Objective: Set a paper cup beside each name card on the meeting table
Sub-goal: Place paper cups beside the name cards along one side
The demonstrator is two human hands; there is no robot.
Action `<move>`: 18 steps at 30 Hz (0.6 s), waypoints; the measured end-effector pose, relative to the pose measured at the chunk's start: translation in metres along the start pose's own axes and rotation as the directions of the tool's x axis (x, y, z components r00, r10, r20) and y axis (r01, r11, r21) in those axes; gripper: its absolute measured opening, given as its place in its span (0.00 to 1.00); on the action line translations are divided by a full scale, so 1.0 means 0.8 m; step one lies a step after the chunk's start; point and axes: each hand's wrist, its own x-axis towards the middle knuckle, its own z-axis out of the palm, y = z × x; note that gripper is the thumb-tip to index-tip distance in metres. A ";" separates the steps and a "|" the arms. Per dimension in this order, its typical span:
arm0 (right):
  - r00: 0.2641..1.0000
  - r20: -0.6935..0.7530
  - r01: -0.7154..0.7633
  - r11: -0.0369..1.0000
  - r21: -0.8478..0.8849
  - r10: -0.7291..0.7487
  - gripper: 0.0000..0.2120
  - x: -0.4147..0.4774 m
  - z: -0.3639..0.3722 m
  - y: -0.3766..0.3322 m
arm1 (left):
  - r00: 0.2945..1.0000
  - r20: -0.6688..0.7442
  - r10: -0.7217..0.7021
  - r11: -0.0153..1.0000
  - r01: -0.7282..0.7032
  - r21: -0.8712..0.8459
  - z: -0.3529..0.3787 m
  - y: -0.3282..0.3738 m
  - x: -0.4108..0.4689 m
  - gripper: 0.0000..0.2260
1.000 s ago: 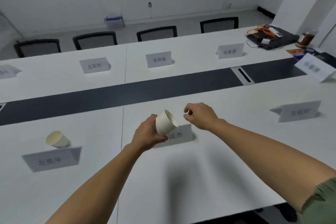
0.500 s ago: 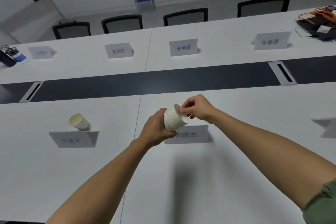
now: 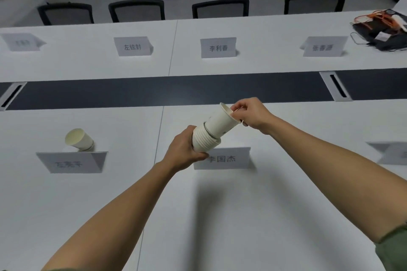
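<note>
Cup (image 3: 78, 139) already stands behind the left card (image 3: 72, 162). My left hand (image 3: 184, 152) wraps the stack (image 3: 204, 139); my right hand (image 3: 251, 113) pinches the top cup (image 3: 221, 121) by its rim, half drawn out. I'd pull straight along the stack, then set it beside the near card (image 3: 226, 158). Far cards (image 3: 218, 47) lack cups.

the surface (image 3: 220, 215) looks like smooth white laminate with a soft, near-matt sheen; a darker matt grey strip (image 3: 176, 89) runs along its middle. on the near side of that strip, the stack of paper cups (image 3: 203, 139) is matt off-white paper with ribbed rolled rims, and the single paper cup (image 3: 79, 139) to its left has a creamy matt inside. the name card (image 3: 222, 158) beside the stack is flat, dull grey-white paper. beyond the strip, the chairs (image 3: 136, 11) have black frames and grey mesh backs.
</note>
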 end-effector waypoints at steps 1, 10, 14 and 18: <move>0.999 -0.040 -0.011 1.000 0.012 0.011 0.07 0.005 -0.009 0.000 | 1.000 0.003 -0.013 1.000 0.013 0.006 -0.002 -0.002 -0.002 0.30; 0.957 -0.235 -0.213 0.962 -0.171 0.170 0.04 0.075 0.026 0.057 | 0.990 0.026 -0.141 0.990 0.141 -0.014 0.005 -0.056 -0.013 0.30; 0.947 -0.231 -0.275 0.933 -0.230 0.222 0.04 0.090 0.060 0.095 | 0.983 0.044 -0.181 0.982 0.183 -0.043 0.015 -0.075 -0.013 0.30; 0.935 -0.249 -0.313 0.917 -0.247 0.252 0.04 0.100 0.074 0.117 | 0.980 0.062 -0.190 0.980 0.192 -0.046 0.024 -0.084 -0.012 0.30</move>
